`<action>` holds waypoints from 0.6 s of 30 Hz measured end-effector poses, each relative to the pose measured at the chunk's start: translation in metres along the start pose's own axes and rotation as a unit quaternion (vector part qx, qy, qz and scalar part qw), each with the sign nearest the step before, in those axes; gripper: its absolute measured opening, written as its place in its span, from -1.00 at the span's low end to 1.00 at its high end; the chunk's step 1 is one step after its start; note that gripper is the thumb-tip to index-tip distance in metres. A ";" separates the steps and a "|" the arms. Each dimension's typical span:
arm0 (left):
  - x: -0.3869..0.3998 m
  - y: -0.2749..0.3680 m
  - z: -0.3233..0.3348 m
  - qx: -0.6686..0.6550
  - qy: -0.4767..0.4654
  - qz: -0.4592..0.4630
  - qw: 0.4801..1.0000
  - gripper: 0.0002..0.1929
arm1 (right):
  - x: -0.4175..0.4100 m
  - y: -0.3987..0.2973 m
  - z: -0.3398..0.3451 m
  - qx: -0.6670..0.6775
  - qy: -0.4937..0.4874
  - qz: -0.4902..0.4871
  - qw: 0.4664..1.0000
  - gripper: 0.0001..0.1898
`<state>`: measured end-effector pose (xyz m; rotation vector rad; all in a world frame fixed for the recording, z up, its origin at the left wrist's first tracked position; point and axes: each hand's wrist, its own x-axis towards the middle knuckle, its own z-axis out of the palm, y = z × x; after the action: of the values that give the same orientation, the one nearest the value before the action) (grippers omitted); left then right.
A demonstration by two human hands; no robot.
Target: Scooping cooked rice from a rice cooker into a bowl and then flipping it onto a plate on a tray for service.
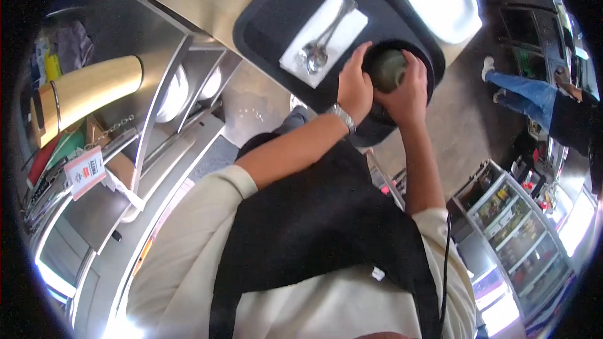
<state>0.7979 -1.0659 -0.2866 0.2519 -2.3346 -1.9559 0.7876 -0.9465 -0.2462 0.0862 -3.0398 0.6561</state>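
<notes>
A dark serving tray [278, 19] lies before me on a wooden-looking counter. At its near right corner, my left hand [355, 92] and my right hand [410, 89] curve around a rounded greenish vessel [386, 70]. Beneath or around that vessel shows the rim of a dark round dish [417, 51]; how the two fit together is hidden by my fingers. Left of my hands, a folded white paper napkin [314, 79] rests on the tray, with metal spoons [325, 40] laid across it. My left wrist wears a metal-banded watch.
A white oval dish [440, 0] stands beyond the tray's right side. Steel shelving [165, 42] holding white dishes is on the left. A person in jeans [523, 96] stands off to the right, near a glass-fronted display case [518, 226].
</notes>
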 end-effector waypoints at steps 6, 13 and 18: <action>0.004 -0.003 -0.001 -0.002 -0.009 -0.014 1.000 -0.45 | -0.003 0.001 0.011 -0.010 -0.057 0.021 0.998 -0.07; -0.008 -0.005 0.001 0.010 0.005 0.014 1.000 -0.47 | -0.005 0.006 0.010 -0.031 -0.068 0.003 0.997 -0.09; -0.010 -0.004 0.000 -0.004 -0.015 -0.023 1.000 -0.46 | -0.019 0.003 0.005 -0.036 -0.097 0.038 0.994 -0.05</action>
<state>0.8080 -1.0645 -0.2903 0.2793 -2.3602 -2.0034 0.8067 -0.9445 -0.2525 0.0326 -3.2647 0.5720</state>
